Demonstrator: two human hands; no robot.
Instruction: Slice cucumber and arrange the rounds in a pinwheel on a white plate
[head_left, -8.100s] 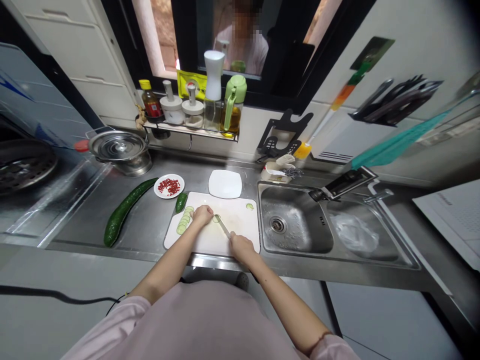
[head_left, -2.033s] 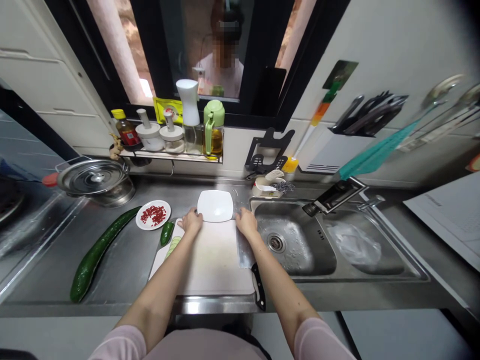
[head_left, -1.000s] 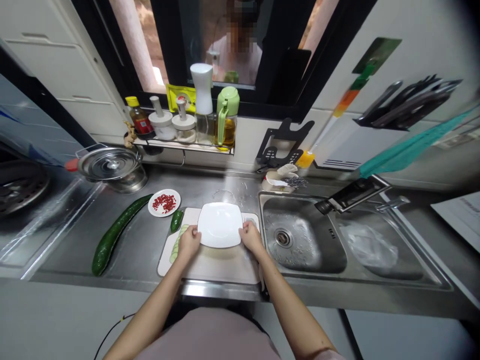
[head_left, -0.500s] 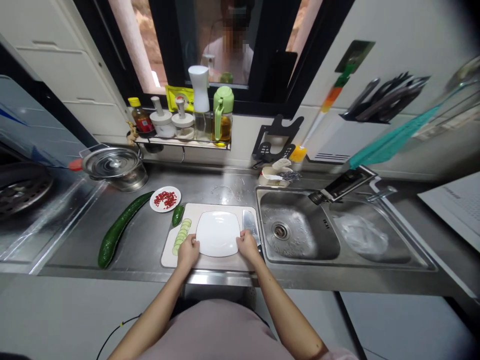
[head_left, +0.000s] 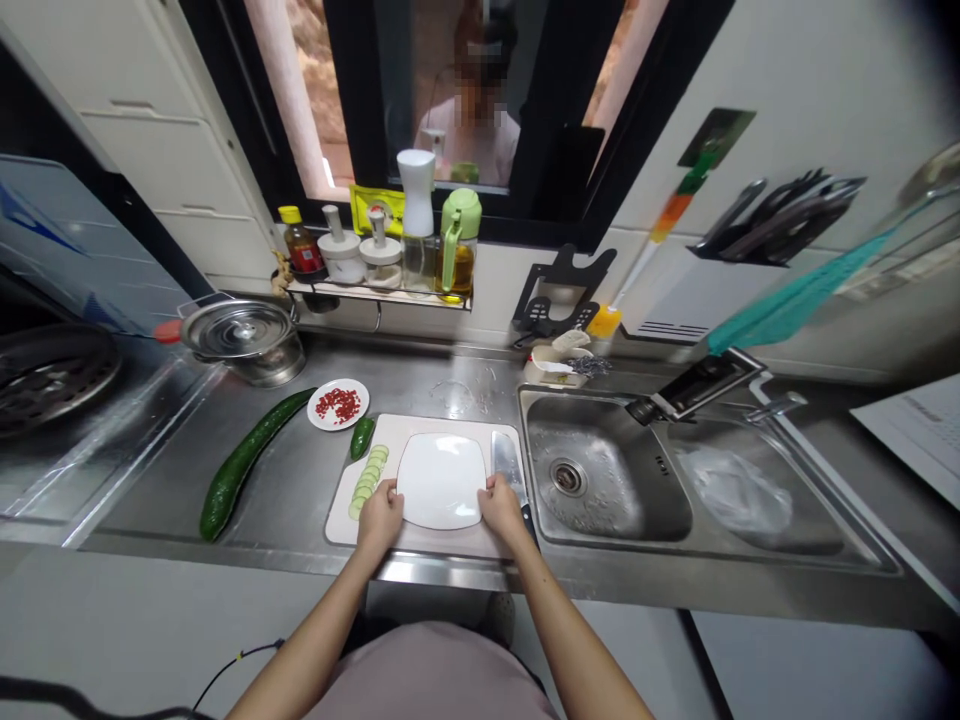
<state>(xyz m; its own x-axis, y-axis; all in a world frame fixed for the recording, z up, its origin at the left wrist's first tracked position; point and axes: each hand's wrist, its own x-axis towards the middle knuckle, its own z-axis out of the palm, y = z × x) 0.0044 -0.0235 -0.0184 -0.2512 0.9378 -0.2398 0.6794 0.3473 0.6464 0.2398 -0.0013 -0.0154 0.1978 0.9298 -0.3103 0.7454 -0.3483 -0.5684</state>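
A white square plate [head_left: 441,482] with rounded corners is held level over the pale cutting board [head_left: 420,543]. My left hand [head_left: 381,515] pinches its left edge, and my right hand [head_left: 501,508] grips the right edge. Whether the plate touches the board I cannot tell. A row of cucumber slices [head_left: 369,483] lies left of it on the board, with a short cucumber end [head_left: 361,438] at the board's upper left corner. Right of the plate lies a knife [head_left: 507,458], its handle partly hidden by my right hand.
A long cucumber [head_left: 251,465] and a small plate [head_left: 361,412] of chopped red pieces lie to the left. Behind them stands a lidded steel pot [head_left: 262,365]. The sink [head_left: 600,510] adjoins the board's right side. A seasoning rack [head_left: 390,297] hangs below the window.
The whole view has shifted slightly, so everything sits a little lower and further right. Both hands keep hold of the plate, which stays over the board.
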